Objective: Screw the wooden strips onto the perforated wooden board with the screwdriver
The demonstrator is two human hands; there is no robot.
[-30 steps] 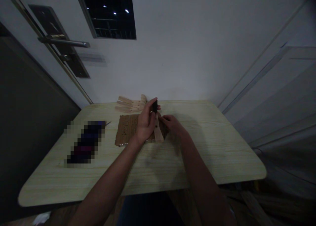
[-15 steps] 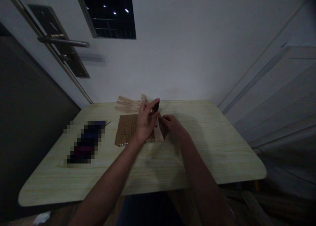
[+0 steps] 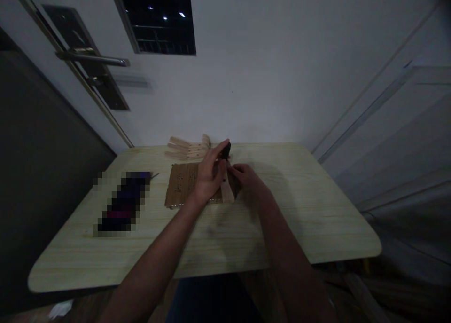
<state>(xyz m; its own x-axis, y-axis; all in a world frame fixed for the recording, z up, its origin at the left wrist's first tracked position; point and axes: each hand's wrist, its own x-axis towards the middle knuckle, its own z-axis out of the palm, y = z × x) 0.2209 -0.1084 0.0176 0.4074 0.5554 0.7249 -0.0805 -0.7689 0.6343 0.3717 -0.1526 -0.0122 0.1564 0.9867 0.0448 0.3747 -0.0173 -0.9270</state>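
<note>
My left hand (image 3: 208,175) is closed on a small dark tool (image 3: 226,151), held upright over a pale wooden strip (image 3: 226,187) with a hole in it. My right hand (image 3: 244,178) grips that strip from the right side and steadies it on a brown cardboard sheet (image 3: 180,186) dotted with holes. The scene is dim, and the tool's tip is hidden between my fingers.
Several more pale wooden strips (image 3: 186,149) lie at the far edge of the light wooden table (image 3: 303,210). A blurred-out dark object (image 3: 121,205) lies on the table's left part. A white wall stands behind, with a door and its metal handle (image 3: 93,59) at the left.
The dark tool in my left hand has tilted slightly to the right. Both hands stay over the strip and the cardboard.
</note>
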